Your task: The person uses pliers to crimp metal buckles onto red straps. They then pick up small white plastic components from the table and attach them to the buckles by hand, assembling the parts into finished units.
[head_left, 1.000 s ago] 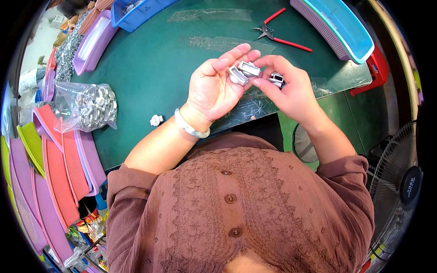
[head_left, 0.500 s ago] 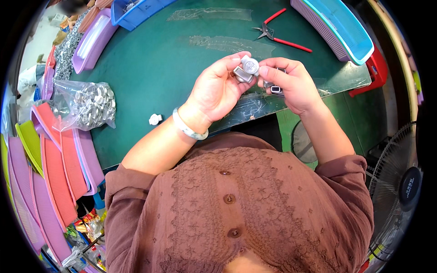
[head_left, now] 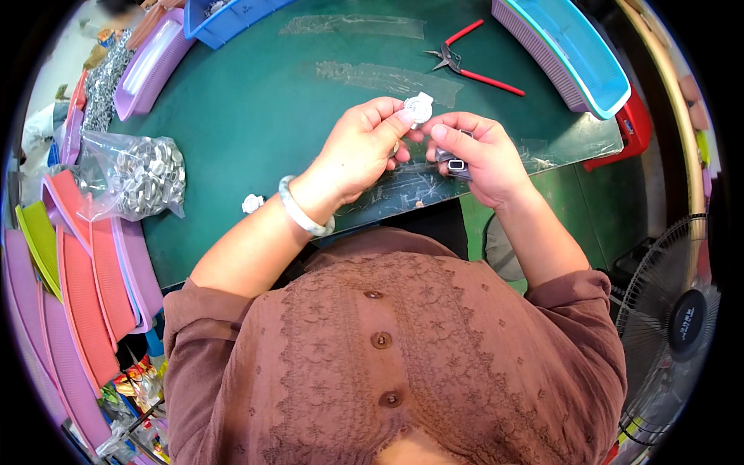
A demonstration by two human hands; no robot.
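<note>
Between the thumb and fingers of my left hand (head_left: 364, 143) is a round silver metal piece (head_left: 419, 109) with a small tab, its flat face upward. Another bit of metal shows by the curled fingers below it, mostly hidden. My right hand (head_left: 484, 155) is just to the right, its fingers closed around small silver metal pieces (head_left: 458, 164), one with a dark rectangular opening. The thumb and forefinger of that hand come close to the round piece; whether they touch it I cannot tell. A similar small metal piece (head_left: 253, 203) lies on the table beside my left forearm.
A clear plastic bag (head_left: 143, 178) of metal pieces lies left on the green table (head_left: 256, 101). Red-handled pliers (head_left: 457, 62) are at the back. A turquoise-and-purple basket (head_left: 581, 70) stands far right, a blue bin (head_left: 225, 27) far left. Stacked baskets (head_left: 85, 302) and a fan (head_left: 674, 310) flank me.
My left hand has turned over, its back now upward, with the round piece pinched at the fingertips. My right hand has drawn slightly down and left, still holding its pieces.
</note>
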